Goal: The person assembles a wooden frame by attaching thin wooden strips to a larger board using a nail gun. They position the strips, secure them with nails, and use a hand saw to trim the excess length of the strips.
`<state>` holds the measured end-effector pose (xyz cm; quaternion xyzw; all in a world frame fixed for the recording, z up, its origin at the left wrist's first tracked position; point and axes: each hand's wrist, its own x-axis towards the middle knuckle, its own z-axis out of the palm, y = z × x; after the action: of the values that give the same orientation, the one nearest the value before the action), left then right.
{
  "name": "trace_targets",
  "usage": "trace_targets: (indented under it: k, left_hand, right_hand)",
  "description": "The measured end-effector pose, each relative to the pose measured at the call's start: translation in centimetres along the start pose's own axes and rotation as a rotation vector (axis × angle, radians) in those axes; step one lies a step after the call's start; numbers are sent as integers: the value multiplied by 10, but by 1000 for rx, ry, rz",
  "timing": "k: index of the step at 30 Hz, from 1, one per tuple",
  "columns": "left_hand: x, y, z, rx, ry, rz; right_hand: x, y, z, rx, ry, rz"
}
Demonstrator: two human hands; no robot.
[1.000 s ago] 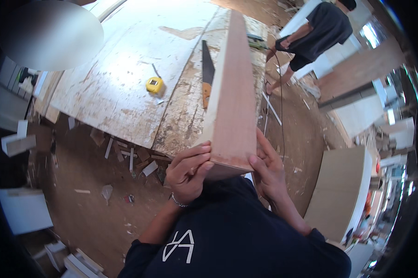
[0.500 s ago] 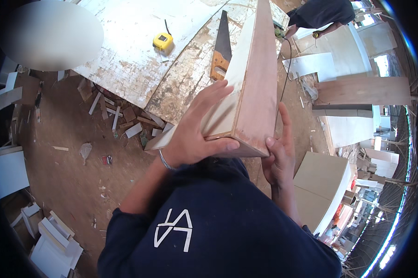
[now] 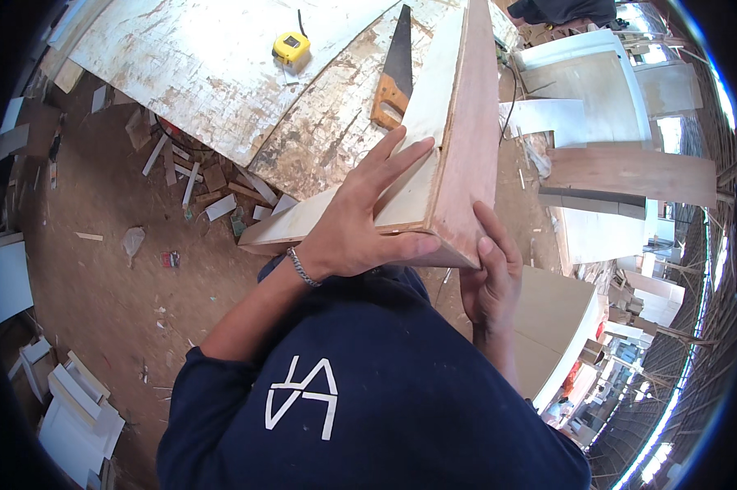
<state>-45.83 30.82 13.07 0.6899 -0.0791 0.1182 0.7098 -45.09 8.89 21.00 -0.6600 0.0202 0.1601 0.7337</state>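
Observation:
A long plywood box with a reddish side and paler faces stands in front of my chest, running away from me over the workbench edge. My left hand grips its near left corner, thumb along the front edge and fingers spread over the pale face. At the near right corner my right hand holds the reddish side between thumb and fingers. Beyond my left hand, a handsaw with a wooden handle lies on the scuffed workbench. A yellow tape measure rests farther left.
Offcuts litter the brown floor under the bench's left edge. Boards and panels are stacked on the right, with a large beige panel beside my right arm. A person in dark clothing is partly visible at the far right.
The box's near end has shifted slightly right and tilted in view. My right fingers now lie against its reddish side, where the index finger was raised before. The other person has moved toward the top edge.

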Motion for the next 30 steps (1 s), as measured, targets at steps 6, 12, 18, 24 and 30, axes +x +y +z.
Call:
trace_targets:
  k: [6, 12, 18, 24, 30]
  left_hand:
    - [-1, 4, -1, 16, -4, -28]
    - [5, 6, -10, 87, -33, 252]
    - [10, 5, -15, 30, -145, 416]
    - [15, 9, -6, 64, -116, 426]
    - [15, 12, -7, 97, -103, 408]
  right_hand:
    - [-2, 10, -8, 11, 19, -45]
    - [-1, 12, -9, 0, -28, -70]
    - [1, 10, -4, -3, -80, -87]
    - [1, 12, 3, -189, -68, -189]
    - [-9, 14, -4, -469, 8, -399]
